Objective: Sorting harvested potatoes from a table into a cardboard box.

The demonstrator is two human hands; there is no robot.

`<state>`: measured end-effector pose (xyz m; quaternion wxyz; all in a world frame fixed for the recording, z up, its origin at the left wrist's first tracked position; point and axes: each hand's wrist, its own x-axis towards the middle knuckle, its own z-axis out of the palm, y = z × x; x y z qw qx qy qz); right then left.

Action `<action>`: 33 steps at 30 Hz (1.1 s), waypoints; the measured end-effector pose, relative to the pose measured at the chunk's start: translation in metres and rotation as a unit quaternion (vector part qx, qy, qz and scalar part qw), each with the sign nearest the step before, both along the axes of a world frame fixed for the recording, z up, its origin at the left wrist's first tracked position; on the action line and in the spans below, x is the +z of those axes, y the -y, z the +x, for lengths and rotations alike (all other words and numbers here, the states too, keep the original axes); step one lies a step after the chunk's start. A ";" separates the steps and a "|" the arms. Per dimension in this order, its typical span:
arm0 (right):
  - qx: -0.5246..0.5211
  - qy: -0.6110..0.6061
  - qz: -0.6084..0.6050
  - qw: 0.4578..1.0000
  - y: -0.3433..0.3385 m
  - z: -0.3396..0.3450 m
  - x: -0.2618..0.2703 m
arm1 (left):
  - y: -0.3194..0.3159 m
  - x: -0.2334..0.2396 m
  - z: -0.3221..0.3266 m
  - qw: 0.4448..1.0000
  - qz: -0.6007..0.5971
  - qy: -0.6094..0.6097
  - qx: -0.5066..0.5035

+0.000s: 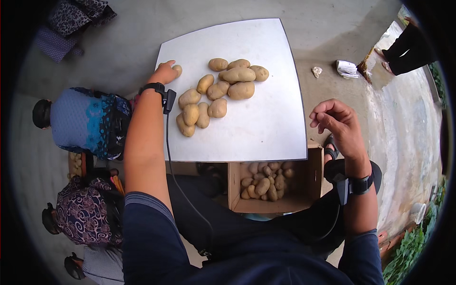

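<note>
My left hand [165,73] reaches to the left edge of a white tabletop [270,131]. Its thumb and fingers are around a small potato [177,70], partly hidden by the hand. To the right of it lies a loose cluster of several potatoes, with a long potato [238,74] resting on others at the back and a rounder potato [191,114] on top at the front. My right hand [336,123] hangs in the air off the table's right edge, fingers loosely curled, with nothing visible in it.
Below the table's front edge stands a cardboard box [278,206] with several potatoes inside. Other people sit along the left, one in a blue patterned top [73,121]. At the right a person in dark trousers [409,46] stands by a broom [365,67]. A black cable [185,194] trails from my left wrist.
</note>
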<state>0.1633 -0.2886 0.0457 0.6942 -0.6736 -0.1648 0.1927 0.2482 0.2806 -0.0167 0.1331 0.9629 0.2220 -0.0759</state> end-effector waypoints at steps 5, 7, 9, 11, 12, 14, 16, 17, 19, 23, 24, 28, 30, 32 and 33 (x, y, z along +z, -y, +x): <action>0.000 -0.013 -0.006 1.000 -0.006 0.000 0.002 | -0.003 -0.024 -0.007 0.998 0.009 0.010 -0.065; 0.004 -0.017 -0.005 1.000 -0.005 0.001 -0.001 | 0.010 -0.018 -0.011 0.993 0.062 0.029 -0.098; 0.007 -0.014 -0.005 1.000 -0.005 0.001 -0.002 | 0.019 0.002 -0.017 0.995 0.030 0.054 -0.079; 0.002 -0.013 -0.007 1.000 -0.005 0.001 0.001 | 0.033 0.030 -0.023 0.995 -0.004 0.080 -0.064; 0.000 -0.015 -0.009 1.000 -0.005 0.000 0.002 | 0.046 0.049 -0.031 0.988 -0.101 0.109 -0.041; -0.004 -0.016 -0.014 1.000 -0.006 -0.001 0.002 | 0.077 0.081 -0.056 0.970 -0.201 0.137 -0.020; 0.021 -0.013 -0.016 1.000 -0.009 -0.003 -0.001 | 0.122 0.105 -0.098 0.886 -0.423 0.162 -0.094; 0.025 -0.009 -0.017 1.000 -0.014 -0.005 -0.002 | 0.143 0.112 -0.121 0.869 -0.458 0.155 -0.109; 0.042 -0.017 -0.043 0.998 -0.018 -0.009 -0.003 | 0.191 0.113 -0.158 0.815 -0.545 0.144 -0.133; 0.054 -0.017 -0.057 0.997 -0.036 -0.014 -0.005 | 0.243 0.069 -0.207 0.629 -0.752 0.134 -0.145; 0.060 -0.019 -0.057 0.996 -0.040 -0.016 -0.005 | 0.257 0.061 -0.215 0.608 -0.774 0.134 -0.117; 0.097 -0.005 -0.048 0.994 -0.052 -0.016 -0.020 | 0.283 0.034 -0.230 0.547 -0.822 0.123 -0.093; 0.122 -0.023 -0.042 0.991 -0.061 -0.022 -0.022 | 0.288 0.028 -0.234 0.547 -0.824 0.119 -0.091; 0.150 -0.027 -0.077 0.985 -0.072 -0.033 -0.021 | 0.292 0.020 -0.241 0.564 -0.810 0.132 -0.087; 0.160 -0.028 -0.070 0.984 -0.075 -0.036 -0.024 | 0.293 0.016 -0.241 0.589 -0.791 0.139 -0.087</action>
